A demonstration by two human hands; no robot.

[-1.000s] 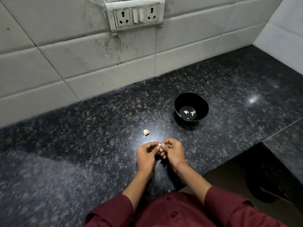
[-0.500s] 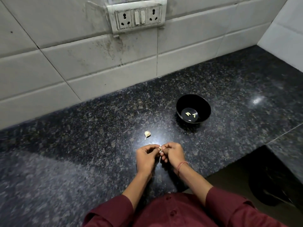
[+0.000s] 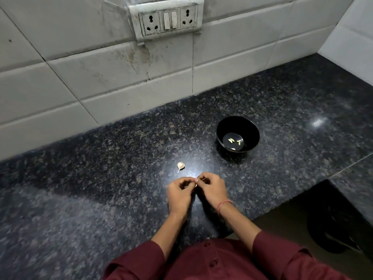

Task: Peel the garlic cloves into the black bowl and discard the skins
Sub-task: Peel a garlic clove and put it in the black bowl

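Note:
My left hand [image 3: 180, 194] and my right hand [image 3: 213, 188] meet just above the dark granite counter [image 3: 101, 178], fingertips curled together. Between them they pinch a small garlic clove [image 3: 196, 181], mostly hidden by the fingers; a thin sliver of skin hangs below it. One unpeeled clove [image 3: 180, 165] with a short stem lies on the counter just beyond my left hand. The black bowl [image 3: 238, 136] stands farther back to the right and holds three peeled cloves [image 3: 234, 142].
A white tiled wall with a switch and socket plate [image 3: 165, 19] rises behind the counter. The counter's front edge drops away at the right to a dim floor with a dark round object [image 3: 331, 231].
The hands stay joined on the clove with small finger movements. The camera has tilted, so everything sits slightly lower in the picture.

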